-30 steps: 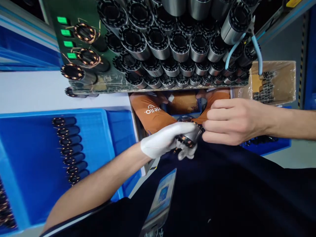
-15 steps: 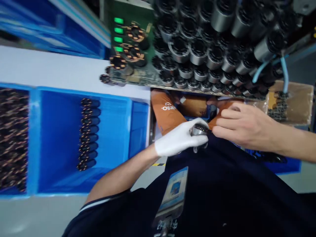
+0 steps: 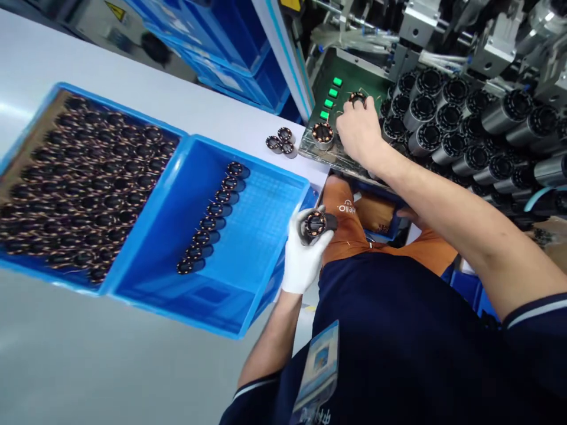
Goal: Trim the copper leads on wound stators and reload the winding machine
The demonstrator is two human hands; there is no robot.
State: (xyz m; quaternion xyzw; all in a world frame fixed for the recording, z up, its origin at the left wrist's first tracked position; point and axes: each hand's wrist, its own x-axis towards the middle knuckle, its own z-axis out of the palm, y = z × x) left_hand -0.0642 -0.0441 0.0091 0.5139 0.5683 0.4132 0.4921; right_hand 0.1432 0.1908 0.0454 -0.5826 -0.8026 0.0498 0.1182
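Observation:
My left hand [image 3: 303,254], in a white glove, is closed around a motor stator [image 3: 316,224] with a dark cylindrical body and copper windings facing up. It holds the stator above my lap, beside the blue bin's right wall. My bare right hand [image 3: 361,131] reaches over the green tray, its fingers closed about another motor stator [image 3: 357,97]; the fingertips are partly hidden behind the hand. A further copper-wound stator [image 3: 323,134] stands near the tray's front left corner. Several metal-cased cylinders [image 3: 423,109] with black slotted tops are packed to the right of that hand.
A blue bin [image 3: 208,327] holds one row of stators [image 3: 211,223]. Left of it, another blue bin [image 3: 57,280] is filled with stators. Loose stators [image 3: 283,141] stand on the white tabletop [image 3: 212,109]. Machine fittings [image 3: 419,23] rise behind the tray's green lights [image 3: 333,93].
My right hand has left my left hand over the lap and moved up to a stator on the tray. The left hand now holds its piece windings up. The view has swung left.

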